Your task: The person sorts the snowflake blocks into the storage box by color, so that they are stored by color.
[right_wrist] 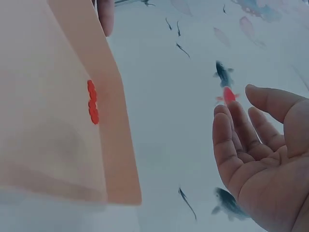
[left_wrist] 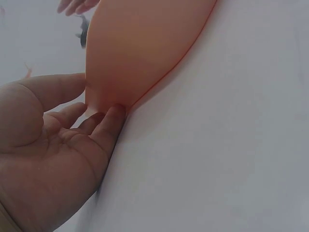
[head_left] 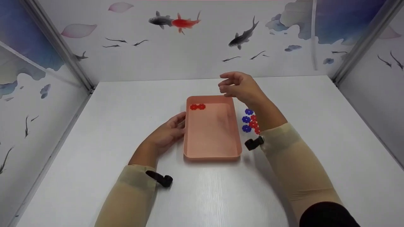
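Observation:
A pink rectangular tray (head_left: 212,132) lies on the white table. Inside it, near the far left corner, sit two red flower-shaped plastic pieces (head_left: 198,107), side by side; in the right wrist view the red pieces (right_wrist: 92,102) lie close to the tray wall. My left hand (head_left: 169,132) rests against the outside of the tray's left wall, thumb and fingertips touching it in the left wrist view. My right hand (head_left: 241,86) hovers above the tray's far right corner, fingers loosely bent, with nothing in it.
Right of the tray lie several blue flower-shaped pieces (head_left: 246,119) and several red ones (head_left: 253,125), partly hidden by the right forearm. A white wall (head_left: 202,60) with painted fish rises behind the table, and side panels (head_left: 34,104) enclose it.

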Tool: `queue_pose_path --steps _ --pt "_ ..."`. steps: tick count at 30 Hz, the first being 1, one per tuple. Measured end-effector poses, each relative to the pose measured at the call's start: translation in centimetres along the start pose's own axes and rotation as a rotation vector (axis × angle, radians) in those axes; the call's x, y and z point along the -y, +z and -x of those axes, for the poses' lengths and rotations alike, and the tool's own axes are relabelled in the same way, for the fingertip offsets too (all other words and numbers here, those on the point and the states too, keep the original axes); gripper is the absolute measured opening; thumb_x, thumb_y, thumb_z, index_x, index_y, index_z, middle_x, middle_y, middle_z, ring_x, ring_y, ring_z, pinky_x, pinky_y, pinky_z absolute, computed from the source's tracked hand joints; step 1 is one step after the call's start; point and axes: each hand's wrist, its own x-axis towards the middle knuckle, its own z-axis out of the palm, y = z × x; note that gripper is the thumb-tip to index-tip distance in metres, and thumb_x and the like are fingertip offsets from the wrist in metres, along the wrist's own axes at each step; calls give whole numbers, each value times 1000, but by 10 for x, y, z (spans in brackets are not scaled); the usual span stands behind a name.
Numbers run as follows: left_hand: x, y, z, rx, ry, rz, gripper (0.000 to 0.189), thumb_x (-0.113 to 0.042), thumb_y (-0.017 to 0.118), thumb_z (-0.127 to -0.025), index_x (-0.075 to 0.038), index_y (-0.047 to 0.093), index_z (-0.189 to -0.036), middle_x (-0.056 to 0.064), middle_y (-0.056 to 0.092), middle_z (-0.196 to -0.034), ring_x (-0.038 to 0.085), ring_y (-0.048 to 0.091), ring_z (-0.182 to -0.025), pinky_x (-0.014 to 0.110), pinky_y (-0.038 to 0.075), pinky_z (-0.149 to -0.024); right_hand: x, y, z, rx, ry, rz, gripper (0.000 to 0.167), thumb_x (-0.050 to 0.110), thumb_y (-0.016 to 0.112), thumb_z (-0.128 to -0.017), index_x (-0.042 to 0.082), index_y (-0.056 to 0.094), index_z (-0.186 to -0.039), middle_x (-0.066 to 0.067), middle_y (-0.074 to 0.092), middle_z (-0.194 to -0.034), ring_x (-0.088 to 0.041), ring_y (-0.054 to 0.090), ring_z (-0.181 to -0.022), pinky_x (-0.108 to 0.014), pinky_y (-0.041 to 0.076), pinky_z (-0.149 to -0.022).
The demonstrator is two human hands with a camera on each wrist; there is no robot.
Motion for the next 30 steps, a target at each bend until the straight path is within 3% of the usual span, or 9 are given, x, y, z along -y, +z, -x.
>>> queue_pose_path --steps 7,17,24,30 --pt "-1 -2 -1 -12 -15 8 79 -9 74 -100 -29 37 -167 -10 38 -173 11 35 -162 36 41 -128 -18 -36 28 -57 -21 60 43 27 75 -102 21 65 -143 -7 72 -127 -19 75 -115 -26 63 -98" --pt "-2 0 -1 -13 -23 14 79 -8 73 -100 -30 38 -167 -10 38 -173 11 34 -162 36 41 -129 -44 -81 55 -68 45 127 44 30 74 -102 22 65 -144 -9 71 -132 -15 73 -114 -20 62 -94" --pt "-1 0 -2 -18 -19 7 79 -10 75 -99 -31 39 -166 -10 39 -173 10 36 -161 36 43 -127 -65 -104 58 -75 103 159 47 34 76 -100 23 65 -144 -3 72 -130 -8 73 -111 -19 62 -92" --pt "0 0 -1 -18 -27 17 79 -9 74 -99 -30 38 -167 -10 39 -172 10 38 -160 35 43 -127 -90 -112 52 -26 180 169 51 32 78 -100 21 62 -147 -7 69 -138 -18 72 -120 -23 62 -94"
